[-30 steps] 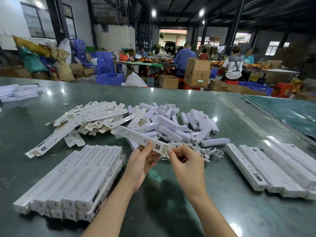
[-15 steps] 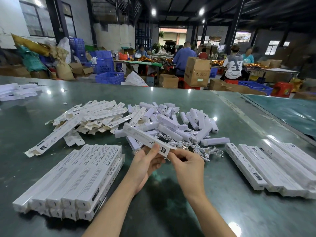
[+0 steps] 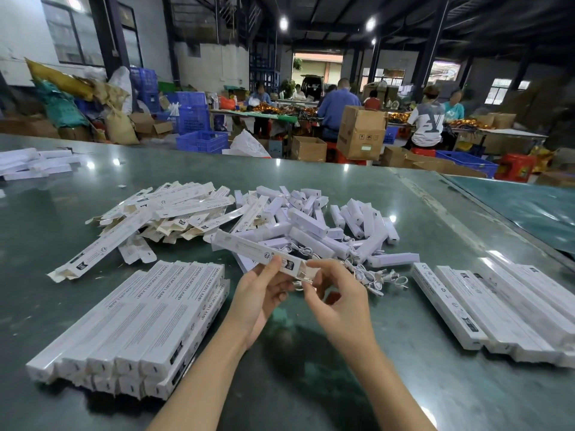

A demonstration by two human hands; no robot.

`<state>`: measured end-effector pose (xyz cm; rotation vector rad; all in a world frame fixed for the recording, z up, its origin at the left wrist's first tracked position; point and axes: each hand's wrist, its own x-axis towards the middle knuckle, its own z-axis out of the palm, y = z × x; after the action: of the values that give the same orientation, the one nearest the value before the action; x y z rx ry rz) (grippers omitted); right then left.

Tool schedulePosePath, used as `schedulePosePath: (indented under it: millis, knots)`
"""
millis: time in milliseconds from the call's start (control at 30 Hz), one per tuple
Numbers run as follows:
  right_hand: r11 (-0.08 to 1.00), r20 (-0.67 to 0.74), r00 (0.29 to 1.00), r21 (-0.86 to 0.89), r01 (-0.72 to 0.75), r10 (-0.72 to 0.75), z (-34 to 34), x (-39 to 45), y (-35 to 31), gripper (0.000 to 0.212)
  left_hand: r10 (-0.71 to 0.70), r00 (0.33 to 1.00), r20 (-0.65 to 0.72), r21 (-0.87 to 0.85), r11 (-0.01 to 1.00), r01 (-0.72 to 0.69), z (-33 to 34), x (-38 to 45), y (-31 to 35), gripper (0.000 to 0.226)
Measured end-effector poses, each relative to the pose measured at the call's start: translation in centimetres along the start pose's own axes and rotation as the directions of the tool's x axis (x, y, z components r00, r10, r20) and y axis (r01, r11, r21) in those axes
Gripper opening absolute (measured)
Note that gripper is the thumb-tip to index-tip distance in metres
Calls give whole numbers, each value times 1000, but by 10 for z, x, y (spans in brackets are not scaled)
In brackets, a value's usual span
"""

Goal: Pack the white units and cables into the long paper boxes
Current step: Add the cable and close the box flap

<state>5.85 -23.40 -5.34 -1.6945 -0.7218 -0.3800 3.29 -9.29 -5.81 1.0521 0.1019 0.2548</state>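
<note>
Left hand (image 3: pixel 264 290) gripped the near end of a long paper box (image 3: pixel 258 251), thumb on top, fingers curled underneath; the box was held above the desk (image 3: pixel 404 353), slanting from frame centre up and to the left. Right hand (image 3: pixel 339 300) was at the box's open near end, thumb and forefinger pinched on a small white piece there; whether flap or cable (image 3: pixel 303 283) could not be told. Remaining right fingers were loosely curled.

Loose white units (image 3: pixel 311 223) were piled just behind the held box, upper centre, with coiled white cables (image 3: pixel 376 276) spilling right of the hands. Flat unfolded boxes (image 3: pixel 174 209) were heaped at centre left. A stack of packed boxes (image 3: pixel 140 318) lay lower left, close beside the left forearm; a second row of boxes (image 3: pixel 485 306) lay at the right.

Bare desk surface showed between the two stacks, below the hands, and along the lower right. The desk's far edge ran across the frame above the piles.
</note>
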Motion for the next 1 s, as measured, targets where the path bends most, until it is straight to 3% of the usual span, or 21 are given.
schedulePosePath:
  millis: [400, 633, 867, 1000]
  knots:
    - [998, -187, 980, -18, 66, -68, 3, -1, 5, 20, -82, 994, 72, -49, 995, 85, 2, 0, -3, 33]
    - [987, -180, 974, 98, -123, 139, 1, 2, 5, 22, -4, 999, 35, 41, 999, 2, 4, -3, -3, 36]
    - [962, -106, 981, 236, -136, 165, 9, -1, 4, 22, 103, 995, -5, 86, 991, -102, 4, -4, -3, 38]
    - [866, -59, 951, 433, -250, 305, 11, 1, 4, 18, 82, 997, -1, 68, 994, -82, 4, -3, -3, 37]
